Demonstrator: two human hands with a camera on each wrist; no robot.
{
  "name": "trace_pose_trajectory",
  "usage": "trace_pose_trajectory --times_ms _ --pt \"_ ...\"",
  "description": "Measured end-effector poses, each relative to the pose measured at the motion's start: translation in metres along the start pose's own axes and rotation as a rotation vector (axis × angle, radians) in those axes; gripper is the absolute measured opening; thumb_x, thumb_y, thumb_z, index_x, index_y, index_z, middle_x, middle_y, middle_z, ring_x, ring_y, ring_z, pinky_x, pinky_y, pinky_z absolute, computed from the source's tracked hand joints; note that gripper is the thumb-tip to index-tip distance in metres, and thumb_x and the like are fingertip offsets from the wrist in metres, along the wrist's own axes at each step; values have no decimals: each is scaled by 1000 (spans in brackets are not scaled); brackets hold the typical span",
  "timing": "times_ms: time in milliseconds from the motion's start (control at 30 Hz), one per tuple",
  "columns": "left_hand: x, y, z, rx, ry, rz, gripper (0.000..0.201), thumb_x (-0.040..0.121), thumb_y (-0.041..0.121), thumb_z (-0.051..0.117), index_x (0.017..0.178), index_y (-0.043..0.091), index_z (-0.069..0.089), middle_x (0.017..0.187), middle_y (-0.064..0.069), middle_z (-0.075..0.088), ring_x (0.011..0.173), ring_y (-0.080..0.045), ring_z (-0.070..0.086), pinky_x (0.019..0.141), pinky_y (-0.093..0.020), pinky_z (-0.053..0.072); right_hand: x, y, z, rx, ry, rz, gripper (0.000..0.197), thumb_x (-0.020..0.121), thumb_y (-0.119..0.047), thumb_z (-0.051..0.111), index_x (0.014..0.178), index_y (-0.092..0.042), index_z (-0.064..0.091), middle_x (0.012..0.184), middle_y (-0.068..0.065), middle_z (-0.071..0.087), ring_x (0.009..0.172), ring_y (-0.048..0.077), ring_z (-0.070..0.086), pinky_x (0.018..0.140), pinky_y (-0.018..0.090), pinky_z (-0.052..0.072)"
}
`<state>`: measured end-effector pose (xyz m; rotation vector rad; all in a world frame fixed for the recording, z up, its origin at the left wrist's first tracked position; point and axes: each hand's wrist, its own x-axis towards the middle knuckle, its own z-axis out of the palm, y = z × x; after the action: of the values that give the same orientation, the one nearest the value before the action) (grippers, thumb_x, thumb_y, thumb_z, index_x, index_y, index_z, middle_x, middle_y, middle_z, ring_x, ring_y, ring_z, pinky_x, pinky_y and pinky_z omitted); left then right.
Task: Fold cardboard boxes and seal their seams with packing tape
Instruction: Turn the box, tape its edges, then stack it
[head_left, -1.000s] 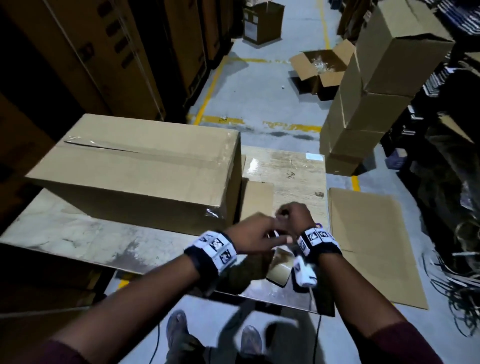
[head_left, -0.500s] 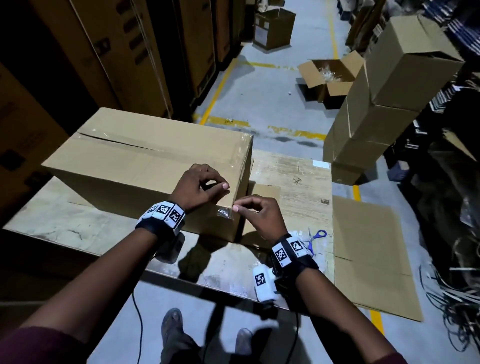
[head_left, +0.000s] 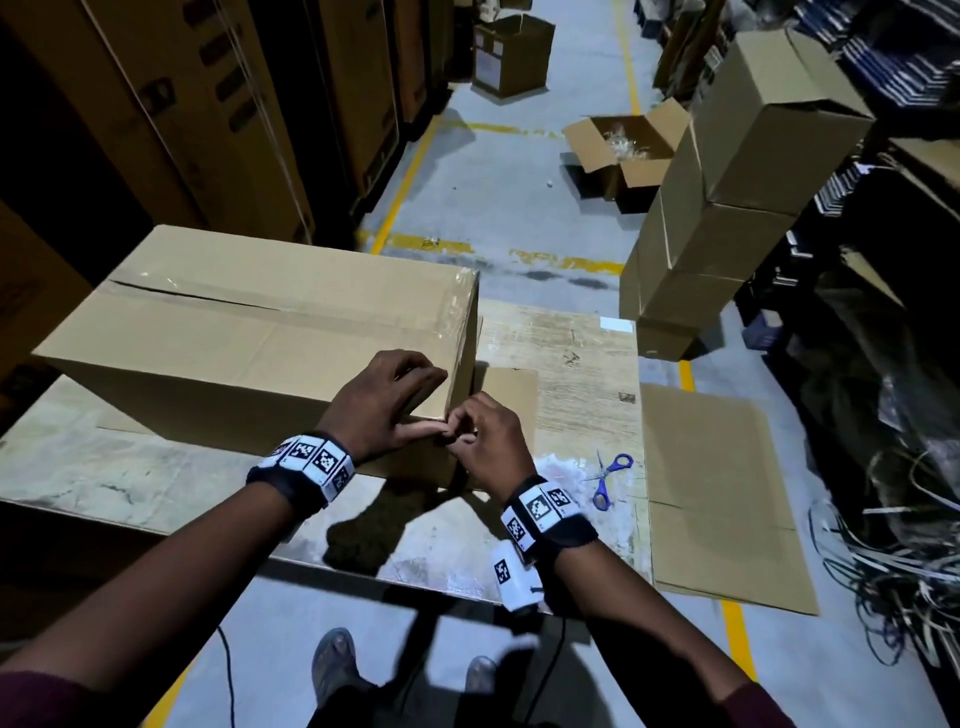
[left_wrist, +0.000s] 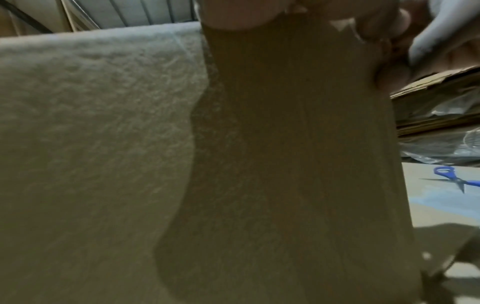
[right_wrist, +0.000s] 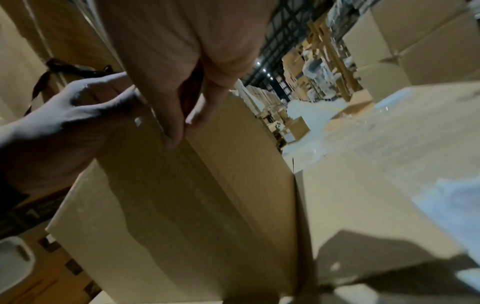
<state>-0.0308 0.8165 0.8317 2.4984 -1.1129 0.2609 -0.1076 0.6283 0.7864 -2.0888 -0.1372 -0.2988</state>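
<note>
A large closed cardboard box (head_left: 249, 353) lies on the table (head_left: 156, 478), with clear tape (head_left: 363, 318) shining along its top seam. My left hand (head_left: 431, 400) grips the box's near right corner, bent fingers on the top and thumb along the near edge. My right hand (head_left: 457, 439) meets that thumb at the corner and pinches a small end of clear tape, mostly hidden by the fingers. In the right wrist view the right hand (right_wrist: 182, 131) has thumb and forefinger pressed together on the box edge (right_wrist: 207, 164), beside the left hand (right_wrist: 98, 100). The left wrist view shows the box's front face (left_wrist: 285, 164).
Blue-handled scissors (head_left: 610, 478) (left_wrist: 451, 179) lie on the table right of my hands. A flat cardboard sheet (head_left: 717, 493) lies on the floor at the right. Stacked boxes (head_left: 727, 208) and an open box (head_left: 618, 150) stand beyond. Tall cartons (head_left: 182, 104) line the left.
A second ago both hands were together at the table's front edge. They moved up to the box's near right corner, and the right hand has closed in against the left thumb.
</note>
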Motion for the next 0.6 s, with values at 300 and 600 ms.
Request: trace_pose_trajectory --times_ms 300,600 --pt "5 23 4 125 90 -114 82 75 85 55 126 21 63 123 -3 58 110 -23 51 85 -33 47 117 -10 -44 -232 255 -64 27 81 -6 54 103 -12 70 105 8 70 103 32 59 90 39 48" --pt "1 -1 -4 37 81 -61 49 76 50 64 116 22 67 112 -1 59 105 -24 52 90 -39 47 219 6 -23 -615 -314 209 72 98 -64 47 151 -15 40 140 22 50 130 38 49 101 43 42"
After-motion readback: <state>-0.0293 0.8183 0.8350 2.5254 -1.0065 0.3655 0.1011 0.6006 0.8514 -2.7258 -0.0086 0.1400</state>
